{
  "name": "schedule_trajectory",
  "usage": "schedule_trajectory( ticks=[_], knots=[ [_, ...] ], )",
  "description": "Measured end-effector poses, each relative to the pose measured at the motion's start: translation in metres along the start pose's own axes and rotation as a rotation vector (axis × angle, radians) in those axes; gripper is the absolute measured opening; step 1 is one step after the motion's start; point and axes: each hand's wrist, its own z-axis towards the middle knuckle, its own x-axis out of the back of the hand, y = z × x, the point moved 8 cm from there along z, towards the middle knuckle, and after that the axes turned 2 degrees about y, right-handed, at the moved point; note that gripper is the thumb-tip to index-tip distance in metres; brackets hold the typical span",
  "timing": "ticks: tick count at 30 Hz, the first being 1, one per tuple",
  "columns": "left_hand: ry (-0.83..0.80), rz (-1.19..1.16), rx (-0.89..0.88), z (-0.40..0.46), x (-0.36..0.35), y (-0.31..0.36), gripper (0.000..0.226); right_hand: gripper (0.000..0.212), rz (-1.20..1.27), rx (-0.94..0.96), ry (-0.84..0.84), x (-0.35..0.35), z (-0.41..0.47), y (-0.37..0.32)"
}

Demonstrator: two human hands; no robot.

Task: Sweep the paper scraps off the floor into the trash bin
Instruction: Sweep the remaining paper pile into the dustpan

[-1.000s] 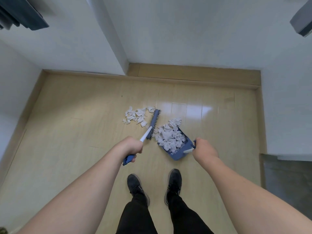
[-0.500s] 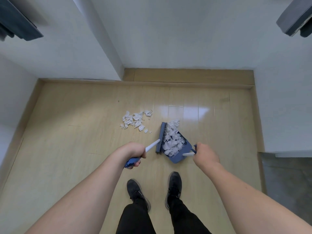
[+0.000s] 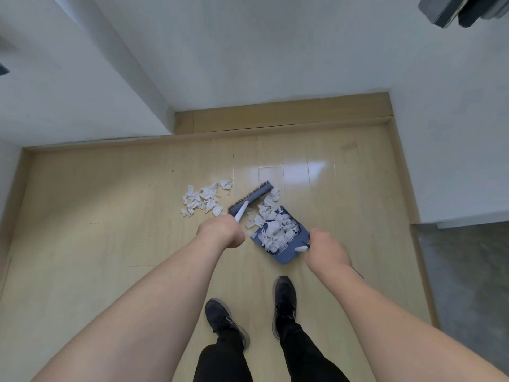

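My left hand grips the white-and-blue handle of a blue hand brush, whose head lies slanted on the floor at the dustpan's open mouth. My right hand holds the handle of a blue dustpan that rests on the wooden floor, filled with white paper scraps. A separate loose pile of scraps lies on the floor to the left of the brush head. No trash bin is in view.
White walls enclose the wooden floor at the back and right, with a wall corner jutting in at the back left. A grey floor area begins at the right. My two black shoes stand just behind the dustpan.
The brush head went from beside the left pile to the dustpan mouth, and has now swung slanted across the pan's far edge. The dustpan has stayed put.
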Motion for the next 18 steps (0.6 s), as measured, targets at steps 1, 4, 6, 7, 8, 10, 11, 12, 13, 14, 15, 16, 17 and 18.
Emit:
schedule_trajectory(
  ticks=[1, 4, 6, 7, 8, 10, 11, 12, 13, 14, 15, 16, 17, 18],
  knots=[
    [0.009, 0.076, -0.016, 0.002, -0.001, 0.000, 0.026, 0.021, 0.004, 0.003, 0.006, 0.002, 0.003, -0.002],
    [0.018, 0.299, -0.071, 0.000, -0.004, -0.001, 0.026, 0.023, 0.026, 0.005, 0.017, 0.009, 0.008, -0.005],
    [0.015, 0.385, -0.105, -0.003, -0.003, -0.002, 0.024, 0.019, 0.035, 0.009, 0.016, 0.013, 0.008, -0.006],
    [0.013, 0.414, -0.120, -0.005, -0.002, -0.003, 0.022, 0.016, 0.037, 0.008, 0.013, 0.014, 0.008, -0.006],
    [0.014, 0.436, -0.132, -0.007, 0.000, -0.005, 0.021, 0.015, 0.038, 0.008, 0.012, 0.015, 0.008, -0.007],
    [0.023, 0.465, -0.154, -0.011, 0.002, -0.009, 0.018, 0.015, 0.034, 0.007, 0.011, 0.014, 0.006, -0.007],
    [0.029, 0.474, -0.155, -0.013, 0.004, -0.013, 0.018, 0.017, 0.028, 0.008, 0.011, 0.013, 0.005, -0.009],
    [0.033, 0.475, -0.151, -0.014, 0.006, -0.018, 0.017, 0.019, 0.022, 0.009, 0.009, 0.011, 0.004, -0.010],
    [0.038, 0.461, -0.143, -0.015, 0.009, -0.023, 0.017, 0.020, 0.017, 0.010, 0.008, 0.008, 0.003, -0.011],
    [0.042, 0.438, -0.134, -0.016, 0.013, -0.029, 0.017, 0.020, 0.013, 0.010, 0.007, 0.007, 0.002, -0.012],
    [0.038, 0.394, -0.116, -0.018, 0.016, -0.037, 0.017, 0.020, 0.011, 0.014, 0.004, 0.005, 0.002, -0.014],
    [0.027, 0.333, -0.098, -0.020, 0.018, -0.042, 0.017, 0.020, 0.017, 0.010, 0.005, 0.005, 0.003, -0.012],
    [0.007, 0.243, -0.069, -0.021, 0.019, -0.049, 0.016, 0.019, 0.024, 0.007, 0.003, 0.005, 0.004, -0.011],
    [-0.026, 0.135, -0.034, -0.024, 0.017, -0.056, 0.017, 0.017, 0.029, 0.006, 0.002, 0.005, 0.005, -0.011]
  ],
)
